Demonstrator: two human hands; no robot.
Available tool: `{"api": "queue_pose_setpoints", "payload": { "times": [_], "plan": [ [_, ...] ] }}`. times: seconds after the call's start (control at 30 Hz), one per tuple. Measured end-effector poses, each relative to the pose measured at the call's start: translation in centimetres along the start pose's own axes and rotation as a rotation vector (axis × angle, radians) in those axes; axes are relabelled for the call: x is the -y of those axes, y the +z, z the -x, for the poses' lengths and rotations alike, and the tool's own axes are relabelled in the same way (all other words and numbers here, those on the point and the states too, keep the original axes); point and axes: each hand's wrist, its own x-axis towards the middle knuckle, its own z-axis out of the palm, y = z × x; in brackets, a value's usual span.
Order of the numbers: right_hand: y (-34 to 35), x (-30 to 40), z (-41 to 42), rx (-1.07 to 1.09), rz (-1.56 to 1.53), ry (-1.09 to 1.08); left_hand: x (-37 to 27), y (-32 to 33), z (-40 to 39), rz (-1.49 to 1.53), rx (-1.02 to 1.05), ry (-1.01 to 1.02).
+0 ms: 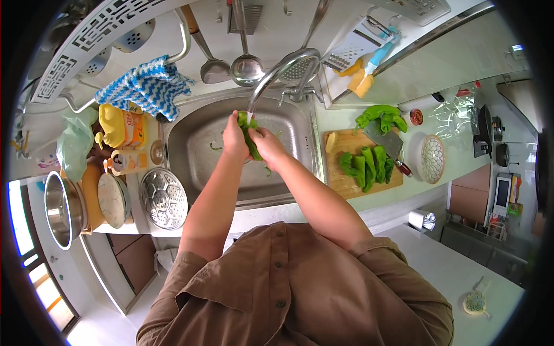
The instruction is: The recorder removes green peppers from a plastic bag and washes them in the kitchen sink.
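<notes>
Over the stainless steel sink (199, 173), my left hand (236, 138) and my right hand (268, 149) both grip one green pepper (253, 142). It sits under the mouth of the curved metal faucet (277, 67), where water runs onto its upper end. My fingers hide part of the pepper. Small green scraps lie on the sink floor. On the right, a wooden cutting board (342, 190) bears several green peppers (368, 168), a piece of ginger (332, 142) and a cleaver (385, 140). More green peppers (381, 117) lie at its back edge.
Left of the sink stand a perforated steel steamer plate (164, 198), a pump bottle (127, 161) and a yellow jug (113, 125). A blue-and-white cloth (145, 86) hangs above them. A patterned bowl (433, 158) and a small red-lidded jar (416, 116) stand right of the board.
</notes>
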Motion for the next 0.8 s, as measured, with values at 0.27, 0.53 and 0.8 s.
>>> {"api": "queue_pose_setpoints", "payload": {
  "times": [0.27, 0.53, 0.8],
  "plan": [
    [0.2, 4.8, 0.0, -0.261, 0.602, -0.531, 0.4, 1.8, -0.2, 0.343, 0.282, -0.077],
    [-1.9, 3.8, 1.4, -0.045, 0.750, -0.610, 0.5, -0.4, -0.7, 0.403, 0.276, -0.065],
    [-5.5, 0.5, 5.8, 0.142, 1.391, -0.133, 8.2, -4.2, 3.1, -0.126, 0.199, -0.611]
  ]
}}
